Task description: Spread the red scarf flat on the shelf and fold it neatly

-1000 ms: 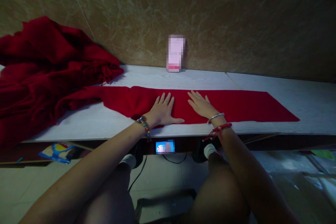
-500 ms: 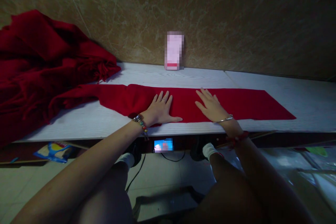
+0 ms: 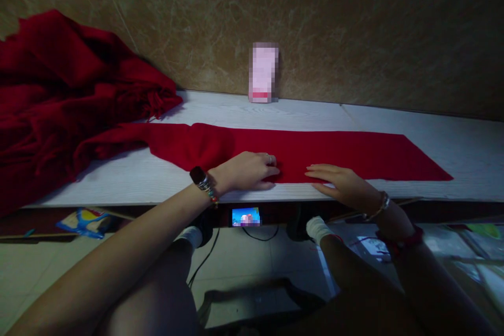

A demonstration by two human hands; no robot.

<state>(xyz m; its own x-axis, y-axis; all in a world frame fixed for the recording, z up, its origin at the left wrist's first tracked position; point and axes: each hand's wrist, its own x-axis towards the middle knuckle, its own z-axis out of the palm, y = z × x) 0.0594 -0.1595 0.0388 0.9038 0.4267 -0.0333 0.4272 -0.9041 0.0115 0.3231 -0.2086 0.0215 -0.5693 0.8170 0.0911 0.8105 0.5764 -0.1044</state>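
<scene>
A long red scarf [image 3: 334,152] lies flat along the white table [image 3: 129,181]. Its left end runs into a heap of red cloth [image 3: 59,100]. My left hand [image 3: 248,170] rests on the scarf's near edge around the middle, fingers curled over the hem. My right hand [image 3: 340,184] is just to the right of it, at the same near edge, fingers pointing left and touching the hem. Whether either hand has pinched the cloth is hard to see.
A blurred pink box [image 3: 263,72] stands against the marbled wall [image 3: 315,21] behind the scarf. Under the table edge sits a small lit screen [image 3: 245,217] with a cable. A blue object [image 3: 84,220] lies on a lower shelf at the left.
Both hands slid from flat on the scarf's middle back to its near edge. The right hand turned sideways, and the left hand's fingers curled over the hem.
</scene>
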